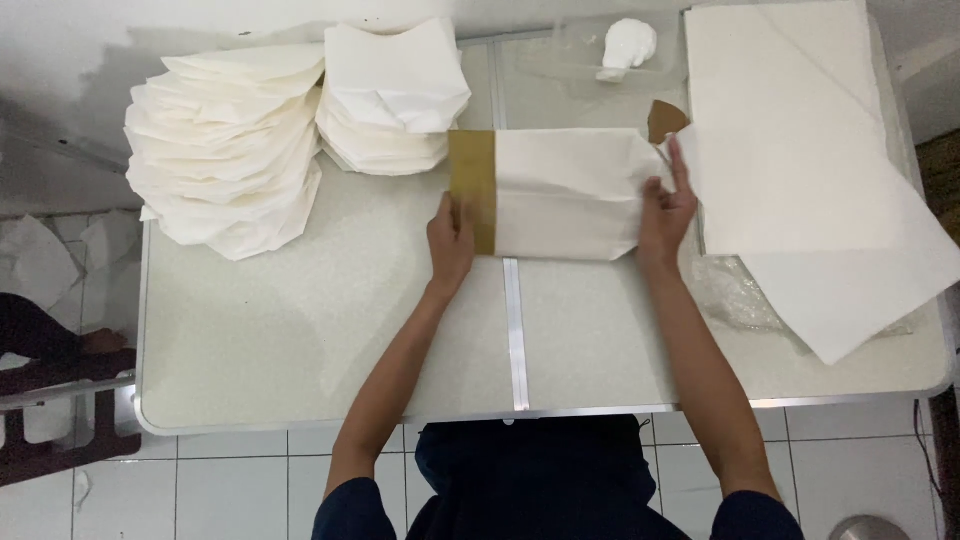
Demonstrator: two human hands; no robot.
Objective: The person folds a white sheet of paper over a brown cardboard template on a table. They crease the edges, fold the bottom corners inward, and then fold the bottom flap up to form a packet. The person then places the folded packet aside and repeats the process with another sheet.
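As both hands press it flat, the folded paper (560, 195) lies on the table (300, 330).

Between the left hand (450, 245) and right hand (665, 212) lies a white paper bag (565, 195) with a mustard-brown band under the left fingers. Beyond them, white folded stacks (235, 150); pale speckled table (300, 320).

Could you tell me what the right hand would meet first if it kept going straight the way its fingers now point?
The right hand points away from the person, up the table. Just past its fingertips lies the brown piece, so probably that first, though the paper stack edges close beside the line.
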